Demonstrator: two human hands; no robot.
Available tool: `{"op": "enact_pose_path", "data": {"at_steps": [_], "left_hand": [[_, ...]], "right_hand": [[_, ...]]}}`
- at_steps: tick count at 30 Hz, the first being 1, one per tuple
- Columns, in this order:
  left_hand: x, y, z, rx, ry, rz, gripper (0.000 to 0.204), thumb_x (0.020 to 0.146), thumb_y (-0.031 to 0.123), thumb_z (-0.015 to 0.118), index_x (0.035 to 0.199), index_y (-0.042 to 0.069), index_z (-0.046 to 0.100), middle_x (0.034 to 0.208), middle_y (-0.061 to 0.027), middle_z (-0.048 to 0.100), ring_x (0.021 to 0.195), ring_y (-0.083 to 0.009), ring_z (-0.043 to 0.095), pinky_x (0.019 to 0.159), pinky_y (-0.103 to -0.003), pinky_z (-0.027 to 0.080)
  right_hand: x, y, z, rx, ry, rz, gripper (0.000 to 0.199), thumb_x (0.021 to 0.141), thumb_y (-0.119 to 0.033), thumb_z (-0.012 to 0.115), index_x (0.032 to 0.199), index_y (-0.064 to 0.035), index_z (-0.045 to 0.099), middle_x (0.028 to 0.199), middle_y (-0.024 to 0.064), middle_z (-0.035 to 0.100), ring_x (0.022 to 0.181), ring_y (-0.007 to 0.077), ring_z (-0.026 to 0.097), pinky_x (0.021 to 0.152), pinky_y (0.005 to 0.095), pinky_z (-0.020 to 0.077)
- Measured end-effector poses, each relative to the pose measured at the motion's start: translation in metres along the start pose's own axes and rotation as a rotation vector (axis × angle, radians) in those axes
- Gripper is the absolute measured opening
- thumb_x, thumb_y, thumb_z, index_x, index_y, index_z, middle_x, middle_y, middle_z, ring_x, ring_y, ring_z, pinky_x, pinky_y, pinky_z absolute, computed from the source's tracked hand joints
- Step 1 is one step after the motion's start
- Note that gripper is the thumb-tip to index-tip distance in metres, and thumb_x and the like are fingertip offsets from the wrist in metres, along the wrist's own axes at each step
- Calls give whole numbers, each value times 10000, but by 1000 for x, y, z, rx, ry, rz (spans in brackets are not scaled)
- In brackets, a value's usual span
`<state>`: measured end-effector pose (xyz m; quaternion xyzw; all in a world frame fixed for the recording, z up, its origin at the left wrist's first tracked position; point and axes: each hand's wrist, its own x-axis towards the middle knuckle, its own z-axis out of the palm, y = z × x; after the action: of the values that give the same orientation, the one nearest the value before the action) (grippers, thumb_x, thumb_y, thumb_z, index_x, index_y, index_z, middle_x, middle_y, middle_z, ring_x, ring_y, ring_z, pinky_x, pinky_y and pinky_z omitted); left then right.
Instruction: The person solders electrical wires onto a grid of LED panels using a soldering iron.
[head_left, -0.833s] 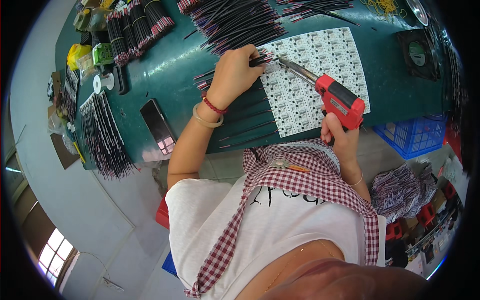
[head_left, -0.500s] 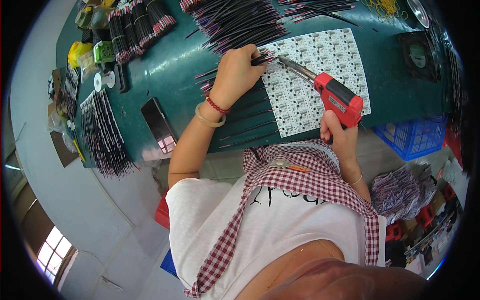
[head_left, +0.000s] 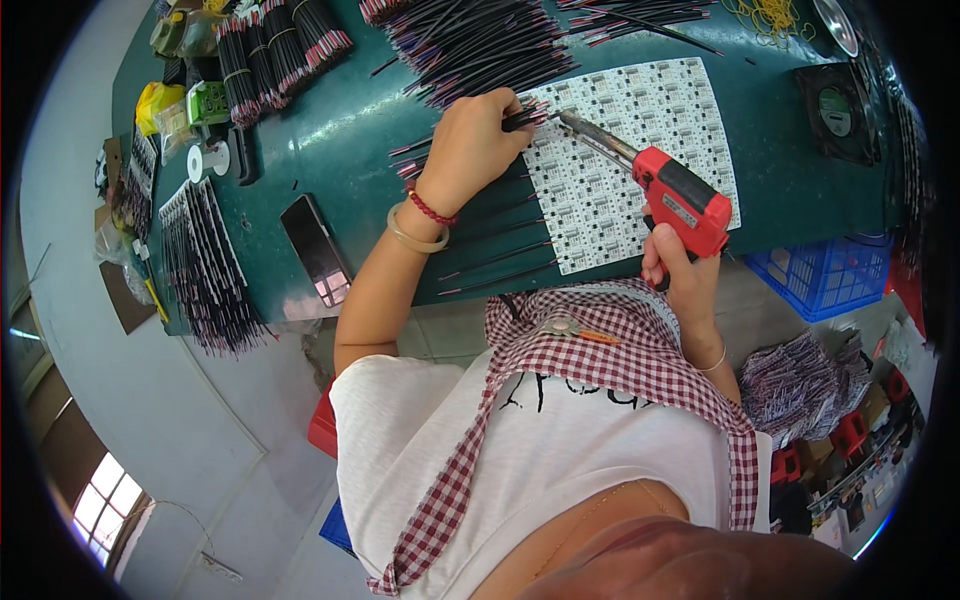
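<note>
My left hand (head_left: 472, 142) is closed round a few black wires (head_left: 522, 117) whose bare coloured ends point right, over the left edge of a white circuit board sheet (head_left: 640, 150). A red-and-black soldering gun (head_left: 685, 200) sits in my right hand (head_left: 684, 268), fingers wrapped round its grip. Its metal tip lies by the board's upper left edge, close to the wire ends; whether they touch I cannot tell. Below my left hand, several wires (head_left: 500, 250) lie in a spaced row reaching the board's left edge.
A large pile of black wires (head_left: 480, 45) lies beyond my left hand, with tied wire bundles (head_left: 290, 50) at the far left. A phone (head_left: 318, 250), a white spool (head_left: 208, 161) and finished-looking wired strips (head_left: 205, 265) lie left. A black fan-like unit (head_left: 838, 115) stands right, above a blue crate (head_left: 825, 275).
The soldering gun and my right hand have shifted very slightly to the right and down. My left hand stays nearly in place, still holding the wires.
</note>
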<state>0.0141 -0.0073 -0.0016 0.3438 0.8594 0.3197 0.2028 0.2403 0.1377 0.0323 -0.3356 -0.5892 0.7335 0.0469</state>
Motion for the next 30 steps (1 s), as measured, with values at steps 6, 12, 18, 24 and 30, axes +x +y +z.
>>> {"op": "enact_pose_path", "data": {"at_steps": [6, 12, 18, 24, 30], "left_hand": [[1, 1, 0, 5, -12, -2, 232, 737, 168, 689, 786, -40, 601, 631, -180, 565, 548, -284, 538, 563, -352, 427], [1, -1, -1, -7, -9, 8, 230, 736, 166, 688, 776, -42, 598, 625, -180, 561, 539, -283, 530, 554, -351, 422], [2, 4, -4, -13, -34, -21, 233, 734, 166, 691, 768, -44, 596, 612, -182, 550, 524, -281, 514, 546, -354, 415], [2, 1, -2, -21, -12, -6, 226, 733, 159, 693, 769, -44, 600, 611, -181, 557, 525, -281, 522, 545, -352, 418], [1, 2, -1, -20, 2, 0, 221, 734, 154, 693, 769, -45, 603, 605, -178, 558, 524, -279, 528, 546, -349, 421]], "right_hand": [[0, 3, 1, -48, 2, 13, 238, 907, -154, 543, 1030, 50, 562, 588, 29, 520, 464, 67, 446, 446, 217, 383], [-1, -2, -1, -47, 29, 42, 243, 906, -158, 548, 1027, 53, 560, 597, 28, 524, 461, 65, 444, 445, 215, 383], [2, -2, 1, -23, 0, -1, 236, 913, -151, 536, 1023, 56, 562, 600, 20, 513, 472, 65, 444, 452, 218, 387], [2, 3, 2, -78, 2, 23, 219, 914, -143, 531, 990, 60, 564, 599, 25, 512, 476, 66, 446, 457, 227, 390], [0, -2, 3, -9, 36, -10, 261, 911, -147, 536, 1066, 63, 551, 597, 32, 516, 467, 67, 441, 453, 222, 389]]}}
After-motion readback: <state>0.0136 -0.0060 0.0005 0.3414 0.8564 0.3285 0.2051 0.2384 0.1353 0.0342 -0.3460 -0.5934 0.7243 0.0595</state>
